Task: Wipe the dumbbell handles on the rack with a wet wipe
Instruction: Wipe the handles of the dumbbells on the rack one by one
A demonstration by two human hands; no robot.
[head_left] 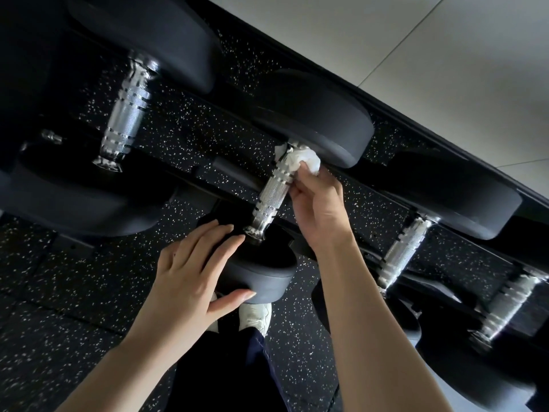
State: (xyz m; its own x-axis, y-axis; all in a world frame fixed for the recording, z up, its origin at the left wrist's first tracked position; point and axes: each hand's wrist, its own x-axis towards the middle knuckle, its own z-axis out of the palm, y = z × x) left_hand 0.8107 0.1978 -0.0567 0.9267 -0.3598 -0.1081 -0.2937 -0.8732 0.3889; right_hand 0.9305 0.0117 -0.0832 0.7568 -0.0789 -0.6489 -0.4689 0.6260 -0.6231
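Observation:
A black dumbbell lies on the rack in the middle of the head view, its knurled chrome handle (pixel 271 191) running from lower left to upper right. My right hand (pixel 319 209) pinches a crumpled white wet wipe (pixel 301 160) against the far end of that handle, close to the far weight head (pixel 320 120). My left hand (pixel 190 278) rests with spread fingers over the near weight head (pixel 264 281), thumb underneath it.
More black dumbbells sit on the rack: one with a chrome handle (pixel 127 114) at upper left, two more handles (pixel 404 248) (pixel 505 307) at right. Black speckled rubber floor (pixel 59 292) lies below, my white shoe (pixel 257 318) on it. Pale tiled floor (pixel 445 55) lies beyond the rack.

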